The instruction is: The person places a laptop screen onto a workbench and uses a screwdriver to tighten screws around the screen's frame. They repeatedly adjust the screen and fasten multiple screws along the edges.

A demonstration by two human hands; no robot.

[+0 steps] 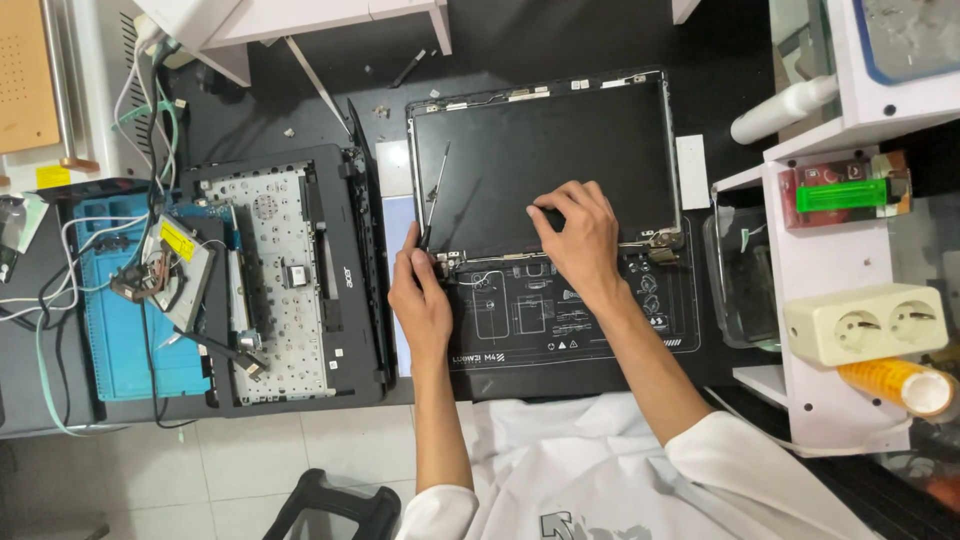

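A bare laptop screen panel (545,150) lies flat on a black work mat (560,320) in the middle of the desk. My left hand (420,295) grips a thin screwdriver (436,190) whose tip sits at the panel's lower left hinge (447,262). My right hand (580,235) presses down on the lower edge of the panel, fingers curled over the dark glass. The right hinge (660,242) is visible beside that hand.
A dismantled laptop base (290,280) with its keyboard underside up lies to the left, by a blue mat (120,340) with loose parts and cables. A white shelf (820,330) at right carries a double socket (865,322), a green lighter and an orange tube.
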